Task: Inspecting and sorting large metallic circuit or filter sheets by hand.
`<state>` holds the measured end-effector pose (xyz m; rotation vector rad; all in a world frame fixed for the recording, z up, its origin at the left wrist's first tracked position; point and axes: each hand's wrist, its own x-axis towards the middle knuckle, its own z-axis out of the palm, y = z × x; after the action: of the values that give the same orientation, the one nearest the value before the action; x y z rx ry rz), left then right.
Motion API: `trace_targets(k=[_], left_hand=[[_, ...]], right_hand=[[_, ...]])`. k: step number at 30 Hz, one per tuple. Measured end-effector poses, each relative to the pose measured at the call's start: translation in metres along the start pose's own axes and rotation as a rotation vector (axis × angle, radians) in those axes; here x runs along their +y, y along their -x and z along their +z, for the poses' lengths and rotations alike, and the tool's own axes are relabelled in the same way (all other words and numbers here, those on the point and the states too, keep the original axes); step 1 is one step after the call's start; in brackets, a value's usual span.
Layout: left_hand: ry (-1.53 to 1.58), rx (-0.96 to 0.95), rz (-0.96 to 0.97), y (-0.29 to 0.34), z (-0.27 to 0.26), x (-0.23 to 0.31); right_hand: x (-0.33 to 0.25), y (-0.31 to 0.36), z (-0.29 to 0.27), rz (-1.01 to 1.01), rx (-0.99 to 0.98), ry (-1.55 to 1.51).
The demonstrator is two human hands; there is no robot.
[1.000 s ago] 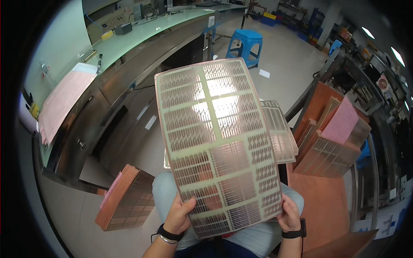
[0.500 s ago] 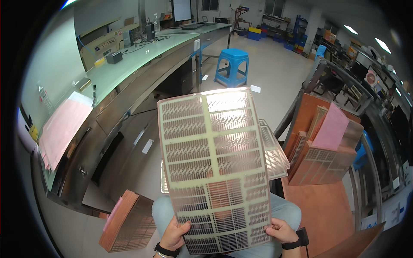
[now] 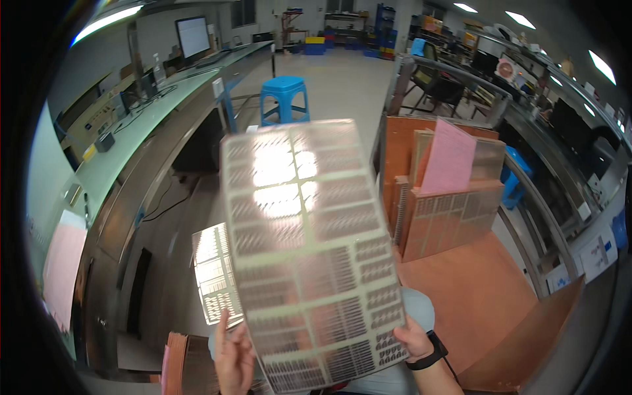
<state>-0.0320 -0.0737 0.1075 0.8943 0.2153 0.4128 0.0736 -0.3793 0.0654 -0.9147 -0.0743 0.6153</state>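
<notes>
A large copper-clad circuit board panel [image 3: 309,263] with rows of fine patterns stands tilted up over my lap, glare across its upper half. My right hand [image 3: 415,341] pinches its lower right edge, thumb on the front face. Beside the lower left edge is my left hand [image 3: 234,355], fingers stretched upward and apart, not gripping the panel. Just above those fingertips a second patterned panel [image 3: 212,280] shows, partly hidden behind the large one.
At lower left stands a stack of copper panels [image 3: 176,362]. More panels [image 3: 454,214] with a pink sheet [image 3: 449,158] lean on an orange-brown cart [image 3: 487,283] at right. A glass-topped bench [image 3: 141,128] runs along the left; a blue stool [image 3: 284,99] stands ahead.
My left hand has let go of the large panel and opened. My view has turned right. The second panel now shows on the left; the panels behind on the right are out of sight.
</notes>
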Motion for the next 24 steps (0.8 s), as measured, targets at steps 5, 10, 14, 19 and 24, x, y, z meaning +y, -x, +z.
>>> trace_targets(k=[5, 10, 14, 19, 24], left_hand=[[-0.182, 0.112, 0.042, -0.013, -0.019, 0.008], [-0.252, 0.157, 0.079, -0.015, -0.035, 0.012], [-0.247, 0.176, 0.084, -0.021, -0.036, 0.010], [-0.272, 0.188, 0.058, -0.028, -0.032, 0.010], [-0.317, 0.221, 0.048, -0.033, -0.036, 0.009]], right_hand=[[-0.048, 0.012, -0.024, -0.537, 0.357, -0.052], [-0.088, 0.008, -0.057, -0.829, 0.484, 0.004], [-0.088, 0.003, -0.117, -0.855, 0.655, -0.018], [-0.069, -0.016, -0.172, -0.679, 1.005, 0.026], [-0.090, -0.067, -0.155, -0.563, 0.883, 0.045]])
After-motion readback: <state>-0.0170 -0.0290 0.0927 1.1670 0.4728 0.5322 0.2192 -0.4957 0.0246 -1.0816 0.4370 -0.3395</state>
